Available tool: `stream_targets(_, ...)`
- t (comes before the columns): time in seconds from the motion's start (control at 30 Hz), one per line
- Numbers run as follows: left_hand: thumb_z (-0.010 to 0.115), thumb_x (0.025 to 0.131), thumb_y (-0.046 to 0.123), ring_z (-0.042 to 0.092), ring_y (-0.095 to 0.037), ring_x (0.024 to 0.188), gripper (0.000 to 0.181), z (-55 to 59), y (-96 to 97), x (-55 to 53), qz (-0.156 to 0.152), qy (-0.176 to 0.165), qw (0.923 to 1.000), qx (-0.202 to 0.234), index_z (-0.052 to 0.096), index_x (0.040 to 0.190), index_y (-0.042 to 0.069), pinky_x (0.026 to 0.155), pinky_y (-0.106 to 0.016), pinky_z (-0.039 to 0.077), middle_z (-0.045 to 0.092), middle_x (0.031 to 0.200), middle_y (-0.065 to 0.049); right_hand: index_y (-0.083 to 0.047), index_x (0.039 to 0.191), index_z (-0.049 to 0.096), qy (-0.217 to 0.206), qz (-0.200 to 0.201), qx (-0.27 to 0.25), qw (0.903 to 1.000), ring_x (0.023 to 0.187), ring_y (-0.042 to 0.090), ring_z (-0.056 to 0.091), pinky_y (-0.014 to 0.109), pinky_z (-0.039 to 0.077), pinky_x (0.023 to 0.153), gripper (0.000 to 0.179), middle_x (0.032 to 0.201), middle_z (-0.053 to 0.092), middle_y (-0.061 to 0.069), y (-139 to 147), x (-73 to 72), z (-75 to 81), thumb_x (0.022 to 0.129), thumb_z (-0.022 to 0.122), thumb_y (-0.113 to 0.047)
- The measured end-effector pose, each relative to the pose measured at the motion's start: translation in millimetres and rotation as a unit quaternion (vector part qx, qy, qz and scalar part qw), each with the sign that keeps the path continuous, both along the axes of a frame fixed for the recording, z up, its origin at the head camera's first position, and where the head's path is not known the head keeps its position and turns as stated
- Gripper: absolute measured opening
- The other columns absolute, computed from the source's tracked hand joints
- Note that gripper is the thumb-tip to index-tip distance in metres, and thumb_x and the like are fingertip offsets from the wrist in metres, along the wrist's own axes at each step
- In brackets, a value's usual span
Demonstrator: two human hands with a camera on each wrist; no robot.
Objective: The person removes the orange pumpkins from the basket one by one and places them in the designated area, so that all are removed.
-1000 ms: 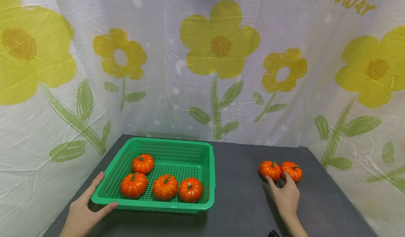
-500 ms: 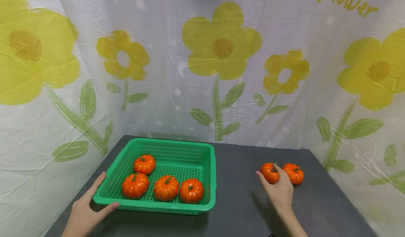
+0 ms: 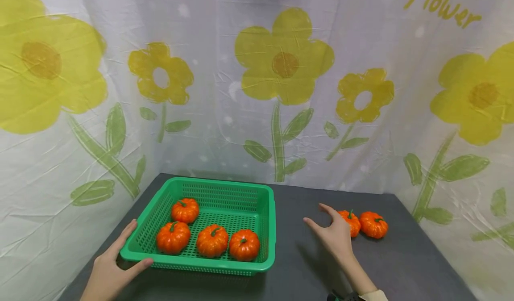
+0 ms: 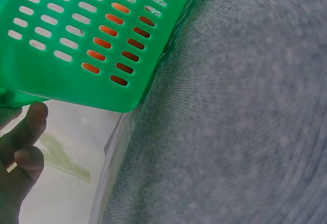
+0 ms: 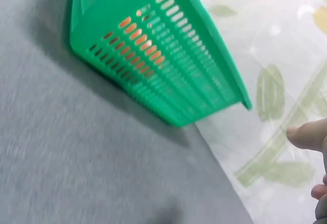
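In the head view a green plastic basket [image 3: 225,265] with slotted walls stands on the dark table's left half. It holds several small orange pumpkins, among them one pumpkin [image 3: 244,244] near its front right corner. My left hand [image 3: 110,267] rests at the front left corner, fingers along the side rim and thumb at the front rim. My right hand [image 3: 335,236] hovers right of the basket, thumb and finger spread with nothing between them. Behind it are two more pumpkins side by side, a partly hidden one [image 3: 352,224] and a fully visible one [image 3: 374,225].
The dark table [image 3: 293,265] reaches back to a white curtain [image 3: 217,127] printed with yellow flowers, which also hangs along both sides. In the right wrist view the basket's slotted wall [image 5: 194,75] stands ahead, apart from the right hand's fingers.
My right hand has drawn away from the two pumpkins on the right and moved left toward the basket, holding nothing. The left hand, basket and pumpkins stay put; the view tilts slightly.
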State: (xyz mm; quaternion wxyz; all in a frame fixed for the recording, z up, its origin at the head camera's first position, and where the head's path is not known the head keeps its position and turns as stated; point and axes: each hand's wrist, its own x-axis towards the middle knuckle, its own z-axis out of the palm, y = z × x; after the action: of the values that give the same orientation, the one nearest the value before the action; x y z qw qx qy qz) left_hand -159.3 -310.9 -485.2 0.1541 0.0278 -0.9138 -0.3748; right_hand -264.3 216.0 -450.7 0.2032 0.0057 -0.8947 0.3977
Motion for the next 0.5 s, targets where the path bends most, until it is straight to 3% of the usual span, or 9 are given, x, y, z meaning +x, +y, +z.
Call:
stream_targets(0.17, 0.088, 0.088, 0.043, 0.044, -0.061, 0.139, 0.109, -1.1, -0.3, -0.1, 0.0, -0.001, 1.0, 0.001, 0.019, 0.172, 0.032, 0.095, -0.081, 0.044, 0.031, 0.171, -0.018, -0.005, 0.14, 0.068, 0.003, 0.026, -0.013, 0.9996, 0.046, 0.011, 0.044, 0.025, 0.043, 0.049, 0.07, 0.139, 0.069, 0.017, -17, -5.3, 7.1, 0.083, 0.093, -0.037)
stream_targets(0.23, 0.088, 0.088, 0.042, 0.045, -0.06, 0.139, 0.108, -2.0, -0.7, -0.3, 0.001, 0.002, 1.0, 0.001, 0.02, 0.172, 0.033, 0.094, -0.081, 0.045, 0.031, 0.171, -0.018, -0.006, 0.14, 0.069, 0.011, 0.035, -0.012, 0.9992, 0.044, 0.008, 0.035, 0.025, 0.037, 0.046, 0.068, 0.139, 0.069, 0.016, -25, -6.5, 11.2, 0.083, 0.093, -0.036)
stream_targets(0.5, 0.088, 0.088, 0.041, 0.045, -0.06, 0.139, 0.108, -5.4, -1.6, -1.4, 0.0, 0.01, 0.9999, 0.005, 0.02, 0.171, 0.036, 0.094, -0.081, 0.045, 0.027, 0.173, -0.01, -0.006, 0.137, 0.071, 0.052, 0.071, -0.012, 0.996, 0.041, 0.005, 0.031, 0.023, 0.032, 0.045, 0.064, 0.135, 0.071, 0.016, -57, -10.4, 27.7, 0.083, 0.094, -0.03)
